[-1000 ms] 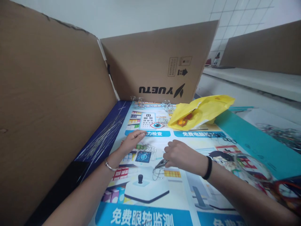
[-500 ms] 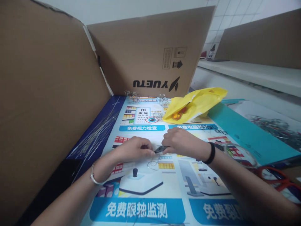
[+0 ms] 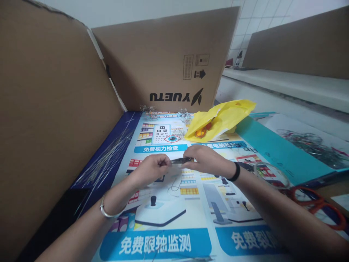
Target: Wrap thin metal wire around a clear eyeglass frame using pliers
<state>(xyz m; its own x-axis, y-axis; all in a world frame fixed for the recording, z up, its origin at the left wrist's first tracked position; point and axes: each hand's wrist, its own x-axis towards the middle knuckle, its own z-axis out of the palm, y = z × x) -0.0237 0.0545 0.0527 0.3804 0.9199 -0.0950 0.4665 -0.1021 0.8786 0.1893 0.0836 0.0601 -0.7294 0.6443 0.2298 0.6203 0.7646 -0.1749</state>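
My right hand [image 3: 208, 162] is closed round a pair of dark pliers [image 3: 179, 160], whose jaws point left. Fingers pinched, my left hand [image 3: 151, 168] meets the tip of the jaws. What it holds there is too small to make out, though a thin bent wire [image 3: 174, 188] hangs just below between the hands. Both hands are above a printed poster sheet [image 3: 160, 216] spread over the table. Short wire pieces [image 3: 156, 249] lie on the sheet near its front edge.
Long straight wires [image 3: 105, 158] lie at the left by a cardboard wall [image 3: 54, 91]. Behind the sheet stands another cardboard panel [image 3: 131, 69]. A yellow bag [image 3: 223, 120] holds something orange. At right are a wire coil [image 3: 272, 176], orange-handled scissors [image 3: 329, 214] and a tangled wire heap [image 3: 311, 147].
Both hands have risen slightly and drawn a little apart. More of the pliers' jaws shows between them, now lying nearly level. The whole view has shifted slightly.
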